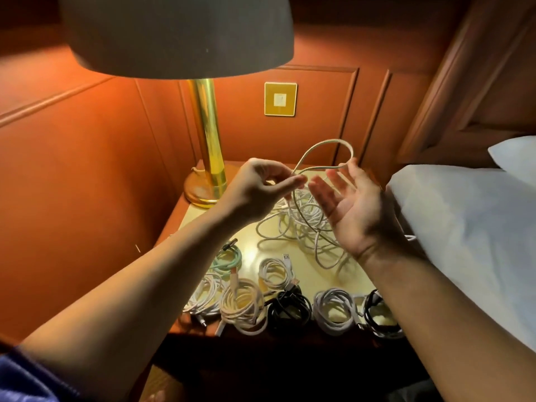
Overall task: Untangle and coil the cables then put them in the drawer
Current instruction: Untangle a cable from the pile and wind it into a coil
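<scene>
Right hand (352, 204) spread, left hand (261, 188) pinching cable (327, 146).

Below the wrists, seven coiled cables lie in view: four white coils (243, 306), two black coils (288, 310), one mint-green coil (227, 258). Under the two hands (352, 204) sits one tangled white heap (301, 219).

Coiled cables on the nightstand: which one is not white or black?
The mint-green coil, at the back left of the group, just under the left forearm. The other coils are white or black, and the white pile behind is still tangled.
</scene>
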`<state>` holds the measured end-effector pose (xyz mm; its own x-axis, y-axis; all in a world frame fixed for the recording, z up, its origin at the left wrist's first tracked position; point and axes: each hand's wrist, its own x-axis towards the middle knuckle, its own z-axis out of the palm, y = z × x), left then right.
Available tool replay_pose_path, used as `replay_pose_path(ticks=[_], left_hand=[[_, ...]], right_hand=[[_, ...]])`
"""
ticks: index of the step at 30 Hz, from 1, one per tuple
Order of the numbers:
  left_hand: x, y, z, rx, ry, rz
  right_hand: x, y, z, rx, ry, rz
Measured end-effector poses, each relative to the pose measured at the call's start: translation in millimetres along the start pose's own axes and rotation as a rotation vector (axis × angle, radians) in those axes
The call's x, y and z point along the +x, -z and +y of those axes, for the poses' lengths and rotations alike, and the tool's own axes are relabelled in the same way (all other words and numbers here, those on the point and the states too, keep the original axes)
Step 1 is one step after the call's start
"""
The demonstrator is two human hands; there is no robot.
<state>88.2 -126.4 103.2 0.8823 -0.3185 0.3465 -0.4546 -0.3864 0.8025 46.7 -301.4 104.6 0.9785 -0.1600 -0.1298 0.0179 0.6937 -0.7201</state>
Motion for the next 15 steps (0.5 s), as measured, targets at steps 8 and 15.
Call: replay_pose_path(ticks=[8,15], left_hand=[[7,10,20,-0.103,-0.074,0.078],[13,40,33,-0.287,-0.048,0.271]], right_hand=[[-5,20,31,-1.360,0.586,-0.263],[33,52,20,-1.775,0.599,-0.085]])
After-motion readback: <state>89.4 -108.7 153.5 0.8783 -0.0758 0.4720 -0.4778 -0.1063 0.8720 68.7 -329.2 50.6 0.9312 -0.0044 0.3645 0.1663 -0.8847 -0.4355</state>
